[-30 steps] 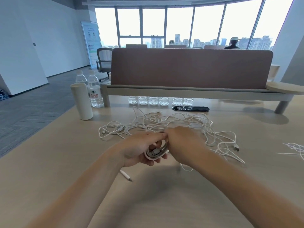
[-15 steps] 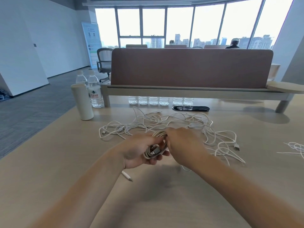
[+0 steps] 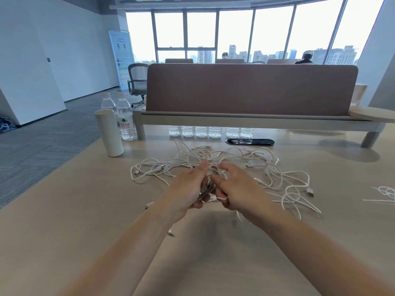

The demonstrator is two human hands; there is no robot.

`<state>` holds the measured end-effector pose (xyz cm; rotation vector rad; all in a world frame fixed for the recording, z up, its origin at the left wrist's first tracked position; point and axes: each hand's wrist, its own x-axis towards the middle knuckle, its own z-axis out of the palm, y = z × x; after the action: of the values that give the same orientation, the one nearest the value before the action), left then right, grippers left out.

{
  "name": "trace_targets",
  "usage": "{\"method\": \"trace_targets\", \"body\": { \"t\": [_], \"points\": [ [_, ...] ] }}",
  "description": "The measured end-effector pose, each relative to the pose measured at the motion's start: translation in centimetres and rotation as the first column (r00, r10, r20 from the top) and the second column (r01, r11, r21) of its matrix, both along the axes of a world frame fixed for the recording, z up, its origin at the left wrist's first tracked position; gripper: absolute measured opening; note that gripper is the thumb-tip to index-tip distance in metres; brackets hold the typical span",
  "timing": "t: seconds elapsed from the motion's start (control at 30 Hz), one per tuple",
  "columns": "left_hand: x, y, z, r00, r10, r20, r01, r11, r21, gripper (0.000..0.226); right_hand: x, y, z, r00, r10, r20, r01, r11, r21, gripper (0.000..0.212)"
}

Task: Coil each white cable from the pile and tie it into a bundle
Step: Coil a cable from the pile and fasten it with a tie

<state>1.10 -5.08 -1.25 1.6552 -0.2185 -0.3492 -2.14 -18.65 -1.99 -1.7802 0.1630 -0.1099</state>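
The coiled cable (image 3: 207, 185), a tight oval hank of thin, smooth white cord with a plug showing among its turns, is held just above the table at the near edge of the pile (image 3: 264, 162). The left hand (image 3: 187, 190) wraps it, fingers curled under and thumb raised along its top. The right hand (image 3: 238, 190) is close against it, its lower fingers pinching the coil's loose tail while the upper fingers spread toward the turns. The pile is a flat, loose tangle of the same glossy cord, with a metal-tipped USB plug (image 3: 310, 192) at its right fringe and a small connector (image 3: 170, 232) lying nearer than the pile, beside the left forearm. Everything lies on a pale, matte wood-grain table (image 3: 74, 221). Left of and beyond the pile stands a plain white cylinder (image 3: 109, 133) with a clear water bottle (image 3: 126, 121) just behind it. Straight beyond the pile are a glossy black oval (image 3: 250, 142) and a row of small clear bottles (image 3: 201, 131), under a felt-like brown divider (image 3: 252, 88). Far right of the pile, at the frame edge, lie more white loops (image 3: 385, 192). The table's left edge runs diagonally, well left of the pile, and a broad stretch of tabletop lies nearer than the pile, under both forearms.
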Motion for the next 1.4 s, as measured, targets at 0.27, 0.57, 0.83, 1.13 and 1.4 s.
{"method": "trace_targets", "body": {
  "t": [0.27,0.57,0.83,1.13,1.4],
  "points": [
    [-0.4,-0.2,-0.2,0.996,-0.046,0.076,0.044,0.999,0.031,0.042,-0.8,-0.5,0.6,0.976,0.217,0.026,-0.217,0.948,0.231,0.028],
    [-0.1,-0.1,-0.5,0.995,-0.088,0.057,0.089,0.995,-0.033,0.03,-0.9,-1.3,0.6,0.957,0.291,0.006,-0.269,0.875,0.403,0.051],
    [0.3,-0.1,-0.2,0.997,0.029,0.072,-0.025,0.998,-0.055,0.03,-1.0,-1.4,1.0,0.944,0.329,-0.012,-0.288,0.845,0.451,0.048],
    [0.7,0.8,0.2,0.992,0.061,0.112,-0.057,0.998,-0.038,0.03,-1.5,-1.6,1.4,0.969,0.187,-0.162,-0.16,0.973,0.169,0.007],
    [0.3,0.4,-0.8,0.999,-0.007,0.053,0.005,0.999,0.041,0.033,-1.3,-0.1,1.5,0.986,0.131,-0.106,-0.116,0.984,0.134,0.02]
  ]
}}
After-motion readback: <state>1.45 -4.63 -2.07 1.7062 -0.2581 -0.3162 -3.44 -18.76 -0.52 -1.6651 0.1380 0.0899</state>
